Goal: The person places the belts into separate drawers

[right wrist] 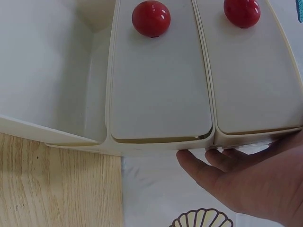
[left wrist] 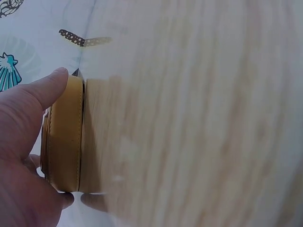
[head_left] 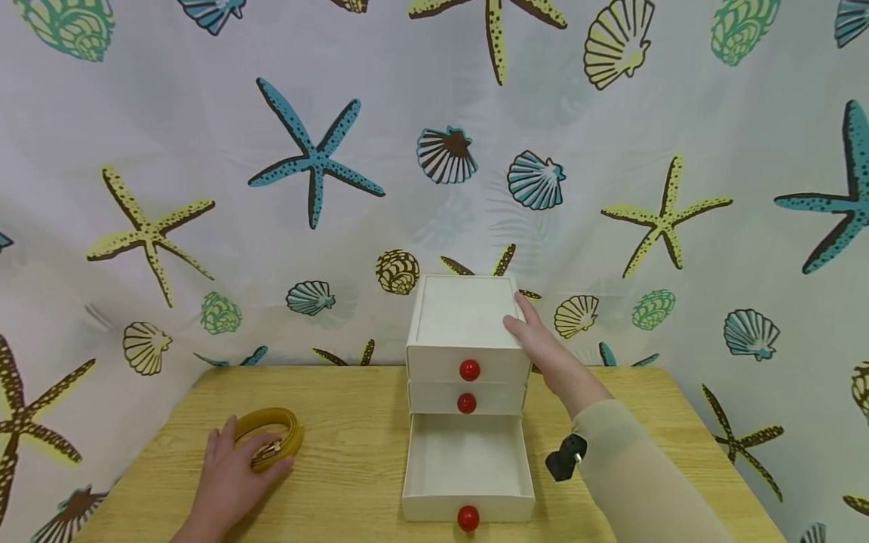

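A coiled tan leather belt (head_left: 293, 436) with a metal buckle (head_left: 267, 451) lies on the left of the table. My left hand (head_left: 231, 471) holds it, thumb and fingers on opposite sides of the coil; the left wrist view shows the belt's stitched edge (left wrist: 65, 137) between them. Right of centre stands a small white drawer unit (head_left: 468, 309) with red knobs. Its bottom drawer (head_left: 468, 460) is pulled out and has nothing in it; the two upper drawers are closed. My right hand (head_left: 546, 347) rests against the unit's right side and top edge, fingers extended.
The wooden table (head_left: 346, 445) spreads around the unit, with bare wood between belt and drawer. Behind it and at both sides hangs a white curtain (head_left: 380, 249) printed with starfish and shells. A black device (head_left: 566, 458) sits on my right wrist.
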### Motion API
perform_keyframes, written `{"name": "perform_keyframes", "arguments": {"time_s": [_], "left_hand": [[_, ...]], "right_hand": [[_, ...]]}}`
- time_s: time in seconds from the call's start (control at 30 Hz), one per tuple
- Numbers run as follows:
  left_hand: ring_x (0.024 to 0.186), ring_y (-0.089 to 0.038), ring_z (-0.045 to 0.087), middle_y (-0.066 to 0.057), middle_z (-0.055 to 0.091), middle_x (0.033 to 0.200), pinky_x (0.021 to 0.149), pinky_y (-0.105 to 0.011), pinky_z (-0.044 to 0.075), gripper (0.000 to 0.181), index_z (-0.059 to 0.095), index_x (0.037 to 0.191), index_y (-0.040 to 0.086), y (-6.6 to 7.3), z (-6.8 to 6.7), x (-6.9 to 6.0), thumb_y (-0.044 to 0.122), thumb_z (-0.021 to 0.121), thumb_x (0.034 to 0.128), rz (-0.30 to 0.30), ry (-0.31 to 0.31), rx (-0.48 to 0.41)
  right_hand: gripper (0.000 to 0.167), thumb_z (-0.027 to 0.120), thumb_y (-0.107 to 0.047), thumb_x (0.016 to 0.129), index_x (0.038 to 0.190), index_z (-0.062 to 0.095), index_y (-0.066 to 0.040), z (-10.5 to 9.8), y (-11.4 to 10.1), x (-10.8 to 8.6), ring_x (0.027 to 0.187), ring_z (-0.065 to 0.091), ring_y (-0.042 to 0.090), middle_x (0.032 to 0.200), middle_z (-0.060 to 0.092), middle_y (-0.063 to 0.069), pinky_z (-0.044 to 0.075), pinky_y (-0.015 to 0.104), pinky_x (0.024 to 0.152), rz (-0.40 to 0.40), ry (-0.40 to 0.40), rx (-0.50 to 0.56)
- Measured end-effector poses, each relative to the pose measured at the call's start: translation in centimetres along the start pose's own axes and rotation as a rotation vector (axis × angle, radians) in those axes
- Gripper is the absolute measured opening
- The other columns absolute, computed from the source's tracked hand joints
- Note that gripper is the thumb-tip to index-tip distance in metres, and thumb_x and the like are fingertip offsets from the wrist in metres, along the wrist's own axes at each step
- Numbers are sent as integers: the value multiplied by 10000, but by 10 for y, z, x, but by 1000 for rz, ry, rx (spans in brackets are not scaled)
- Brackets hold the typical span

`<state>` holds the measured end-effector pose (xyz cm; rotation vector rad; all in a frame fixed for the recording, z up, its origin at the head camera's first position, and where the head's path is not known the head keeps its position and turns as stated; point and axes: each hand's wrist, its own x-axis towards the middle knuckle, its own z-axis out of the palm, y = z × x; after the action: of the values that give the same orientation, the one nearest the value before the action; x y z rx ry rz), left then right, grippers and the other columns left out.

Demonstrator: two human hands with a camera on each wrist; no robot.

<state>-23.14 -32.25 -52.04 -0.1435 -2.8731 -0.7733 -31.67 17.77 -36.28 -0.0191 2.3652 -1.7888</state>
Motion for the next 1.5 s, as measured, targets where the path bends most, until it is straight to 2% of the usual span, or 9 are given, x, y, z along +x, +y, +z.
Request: {"name": "perform_keyframes", "arguments": {"time_s": [0.5,0.63,0.87,1.1,1.5], "left_hand": [[1453,-849,-1,-547,48,1648,1095,-936,140,625,725,1341,27,-4,-2,2,541,805,995,-76,-26,-8],[1454,-846,21,-557,91,1629,1114,-923,120,601,734,1321,22,-3,-2,2,515,822,988,-60,-9,-5],[1499,-766,99,-548,262,1573,1174,-868,56,560,753,1270,-2,-5,1,2,462,851,973,-20,30,-7],[1477,-796,98,-571,201,1580,1149,-877,111,587,748,1282,-9,-5,1,3,477,850,967,-39,11,-4],[1476,-774,146,-565,237,1574,1149,-860,159,546,768,1246,-8,-5,0,2,439,879,953,-52,26,0]], "right_hand": [[737,395,-436,1180,1779,-29,-372,0,-2,-1,1678,-26,453,1850,-73,118,101,772,1264,-1,-1,-8],[736,393,-434,1180,1780,-29,-369,0,-2,-1,1679,-30,450,1850,-75,114,96,770,1266,-6,-2,-9],[735,393,-426,1184,1781,-30,-359,-1,-2,-1,1680,-38,445,1850,-79,112,89,759,1273,-12,-4,-5],[735,391,-429,1180,1779,-32,-372,0,-1,0,1678,-8,454,1850,-62,126,127,770,1263,1,-2,1],[733,392,-414,1179,1780,-24,-357,0,0,0,1680,2,443,1849,-50,129,142,771,1261,-2,-4,10]]}}
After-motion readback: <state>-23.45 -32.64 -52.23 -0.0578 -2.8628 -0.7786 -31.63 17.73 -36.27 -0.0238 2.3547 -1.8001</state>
